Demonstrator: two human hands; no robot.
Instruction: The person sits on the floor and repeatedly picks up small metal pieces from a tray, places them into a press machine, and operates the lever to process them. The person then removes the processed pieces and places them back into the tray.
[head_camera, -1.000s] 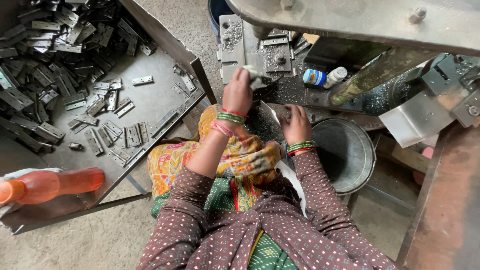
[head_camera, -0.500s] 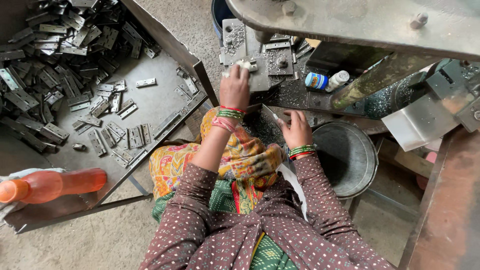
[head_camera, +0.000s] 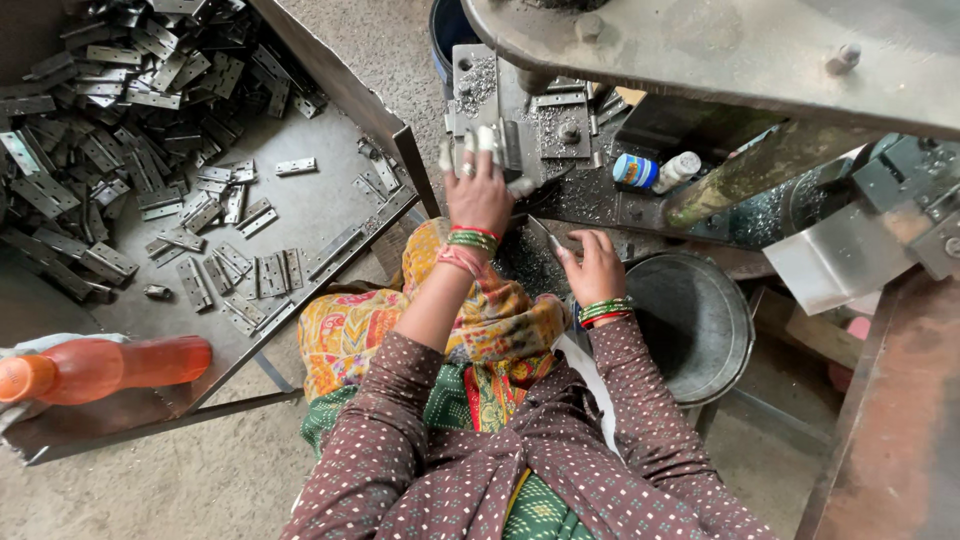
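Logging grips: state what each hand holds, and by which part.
Left hand: fingers spread over the press bed, any hold hidden. Right hand: pinches a thin metal strip at its near end.

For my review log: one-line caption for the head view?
Left hand reaches onto press bed; right hand rests near metal bucket.

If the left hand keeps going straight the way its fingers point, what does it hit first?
Most likely the grey metal press bed littered with shavings: the left hand points up-frame and its fingertips already overlap that plate's edge. Contact is unclear from this height.
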